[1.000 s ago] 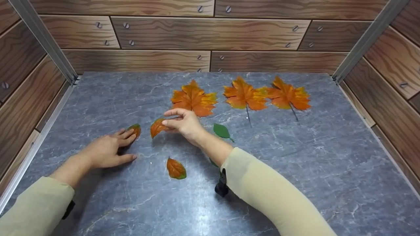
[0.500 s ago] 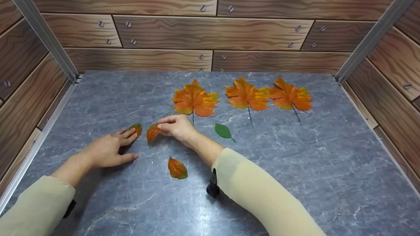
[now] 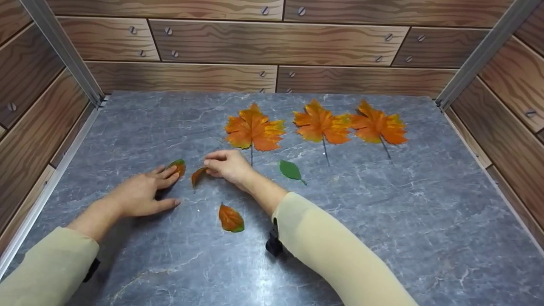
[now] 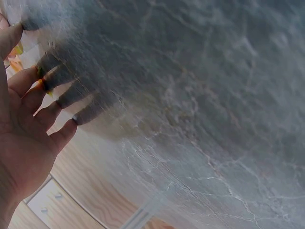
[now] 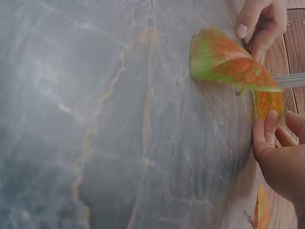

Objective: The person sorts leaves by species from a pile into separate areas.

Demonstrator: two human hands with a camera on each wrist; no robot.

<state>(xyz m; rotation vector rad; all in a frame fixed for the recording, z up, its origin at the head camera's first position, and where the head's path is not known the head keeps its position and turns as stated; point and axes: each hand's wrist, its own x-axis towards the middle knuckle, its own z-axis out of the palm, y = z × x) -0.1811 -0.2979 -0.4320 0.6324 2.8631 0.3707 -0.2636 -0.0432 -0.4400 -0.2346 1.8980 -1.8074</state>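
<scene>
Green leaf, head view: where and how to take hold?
I'd pinch the green leaf by its stem, coming from the near right: the stem juts out that way, while the broad blade seems to lie nearly flat on the tabletop, likely offering little edge to catch.

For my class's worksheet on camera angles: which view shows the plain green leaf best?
The head view: the plain green leaf lies whole and uncovered on the grey tabletop, its stalk visible. I can't make it out in the left or right wrist view.
</scene>
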